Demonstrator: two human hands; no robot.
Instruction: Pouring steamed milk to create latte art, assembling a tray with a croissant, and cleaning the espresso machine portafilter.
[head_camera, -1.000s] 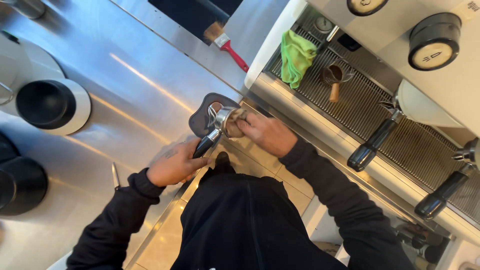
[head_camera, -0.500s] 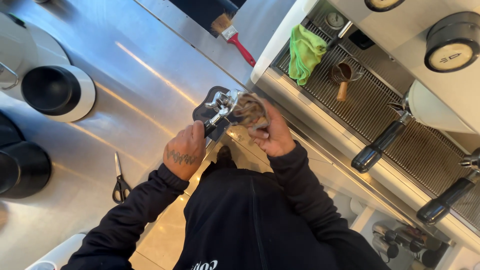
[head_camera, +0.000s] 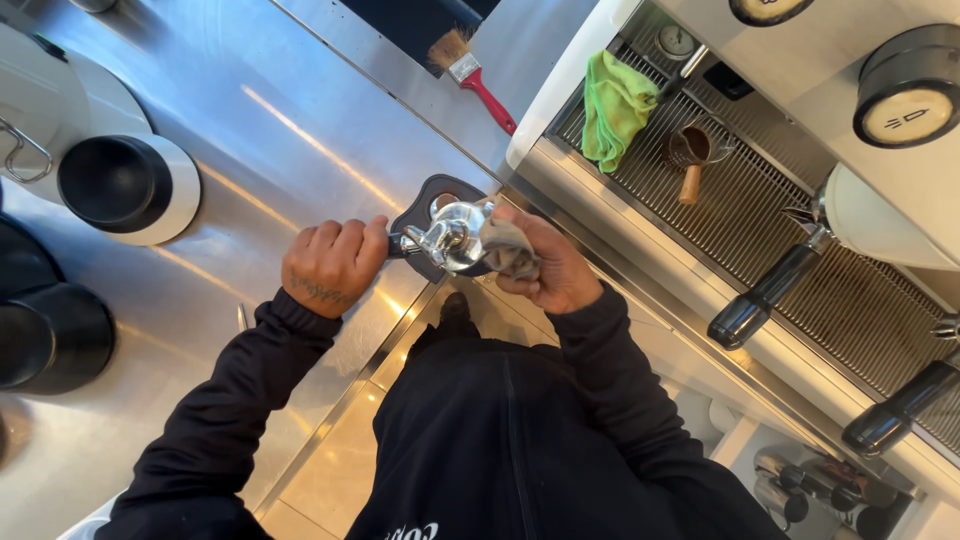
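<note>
Over counter edge (head_camera: 400, 330): portafilter (head_camera: 455, 238), cloth (head_camera: 508, 250)

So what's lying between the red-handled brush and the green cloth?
In the head view, only the white corner edge of the coffee machine separates the red-handled brush from the green cloth; otherwise bare steel.
</note>
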